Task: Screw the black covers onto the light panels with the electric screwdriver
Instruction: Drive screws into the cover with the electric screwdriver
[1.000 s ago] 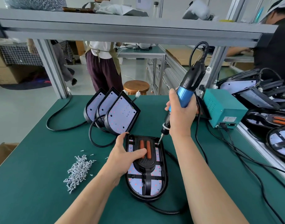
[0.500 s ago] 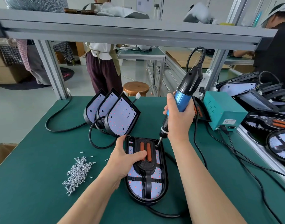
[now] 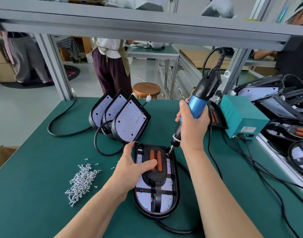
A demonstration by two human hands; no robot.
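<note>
Hiding its left edge, the left hand grips the light panel, flat on the green table, thumb pressing the orange-striped black cover. The right hand is wrapped round the tilted blue electric screwdriver, bit at the cover's far right corner; any screw there is too small to see.

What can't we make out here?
Head view:
Screw under electric screwdriver tip: too small.
Left of black cover and light panel: under left hand.
Label on teal box: unreadably small.
Some panels at right: cut by frame edge.
</note>
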